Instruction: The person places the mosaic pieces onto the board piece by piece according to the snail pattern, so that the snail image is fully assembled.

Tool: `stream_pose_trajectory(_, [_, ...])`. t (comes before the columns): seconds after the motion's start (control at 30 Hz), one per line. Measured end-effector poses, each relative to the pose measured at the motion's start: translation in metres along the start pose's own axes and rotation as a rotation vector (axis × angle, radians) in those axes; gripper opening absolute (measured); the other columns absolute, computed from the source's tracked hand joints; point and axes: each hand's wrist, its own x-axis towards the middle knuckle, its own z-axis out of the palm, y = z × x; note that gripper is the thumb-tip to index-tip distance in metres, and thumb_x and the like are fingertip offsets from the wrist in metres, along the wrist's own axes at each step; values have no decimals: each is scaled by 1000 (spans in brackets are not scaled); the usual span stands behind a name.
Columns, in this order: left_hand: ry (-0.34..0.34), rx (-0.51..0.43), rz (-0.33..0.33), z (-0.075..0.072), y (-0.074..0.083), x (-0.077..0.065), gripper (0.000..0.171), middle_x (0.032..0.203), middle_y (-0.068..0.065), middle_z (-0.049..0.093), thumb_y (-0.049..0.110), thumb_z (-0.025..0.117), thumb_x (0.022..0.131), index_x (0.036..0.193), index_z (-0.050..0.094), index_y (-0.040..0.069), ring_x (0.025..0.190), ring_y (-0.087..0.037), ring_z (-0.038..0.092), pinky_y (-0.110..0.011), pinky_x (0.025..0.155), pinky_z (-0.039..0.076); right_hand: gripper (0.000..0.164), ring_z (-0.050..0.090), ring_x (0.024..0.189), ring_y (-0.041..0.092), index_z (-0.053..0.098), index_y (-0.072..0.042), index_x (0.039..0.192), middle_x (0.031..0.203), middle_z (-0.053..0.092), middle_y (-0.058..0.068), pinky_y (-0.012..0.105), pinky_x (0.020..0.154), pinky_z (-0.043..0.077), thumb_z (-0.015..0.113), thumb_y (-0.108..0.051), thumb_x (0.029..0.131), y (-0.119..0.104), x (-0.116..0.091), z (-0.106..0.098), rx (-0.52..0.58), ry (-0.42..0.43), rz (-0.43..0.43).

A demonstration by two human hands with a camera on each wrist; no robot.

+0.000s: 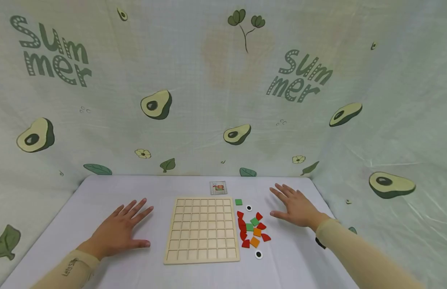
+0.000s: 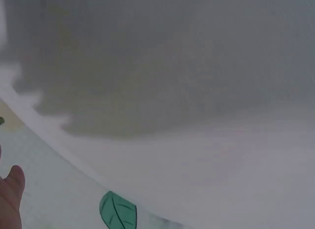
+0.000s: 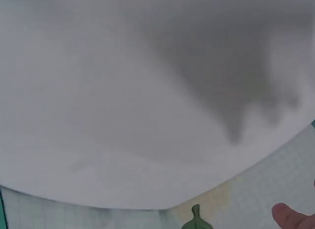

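A wooden grid board (image 1: 207,232) with bare square cells lies on the table between the two hands. My left hand (image 1: 118,230), palm down with fingers spread, is to the left of the board and holds nothing. Over on the right, my right hand (image 1: 295,206) also has its fingers extended and holds nothing. Small pieces lie between the board and that hand: several red wedges (image 1: 266,237), three green squares (image 1: 238,202), two orange squares (image 1: 254,242) and two white discs with black centres (image 1: 258,254). Each wrist view catches only part of a hand at its edge.
A small picture card (image 1: 218,188) with a colourful figure on a grid lies behind the board. The white table (image 1: 136,273) meets a hanging cloth (image 1: 194,132) printed with avocados and leaves at the back and sides.
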Motion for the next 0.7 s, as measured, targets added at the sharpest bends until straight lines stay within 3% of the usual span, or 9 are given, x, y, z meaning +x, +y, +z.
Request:
stream_pose_trajectory(0.27, [-10, -164, -28, 17, 32, 7, 102, 159, -13, 33, 81, 59, 76, 152, 44, 16, 139, -45, 36, -66, 108, 33, 84, 39, 138, 37, 39, -21, 154, 153, 43, 11, 61, 108, 37, 68, -61, 86, -20, 17, 19, 170, -54, 71])
stream_pose_trajectory(0.4, [-55, -214, -40, 21, 45, 10, 104, 159, -12, 32, 82, 59, 75, 153, 42, 15, 138, -46, 37, -67, 106, 33, 80, 45, 133, 33, 44, -24, 152, 148, 49, 9, 59, 104, 43, 71, -59, 85, -31, 25, 26, 263, -107, 135])
stream_pose_trajectory(0.57, [-137, -263, -86, 23, 55, 17, 109, 161, -10, 29, 84, 58, 73, 155, 38, 15, 138, -48, 35, -68, 108, 30, 68, 57, 115, 22, 53, -22, 145, 128, 62, -1, 47, 100, 50, 76, -46, 86, -39, 37, 33, 377, -102, 139])
stream_pose_trajectory(0.7, [-164, -268, -85, 24, 58, 22, 116, 160, -9, 32, 88, 58, 68, 154, 39, 14, 139, -49, 34, -67, 110, 28, 61, 57, 103, 15, 59, -21, 139, 111, 63, -10, 40, 96, 53, 79, -39, 85, -43, 44, 40, 458, -101, 137])
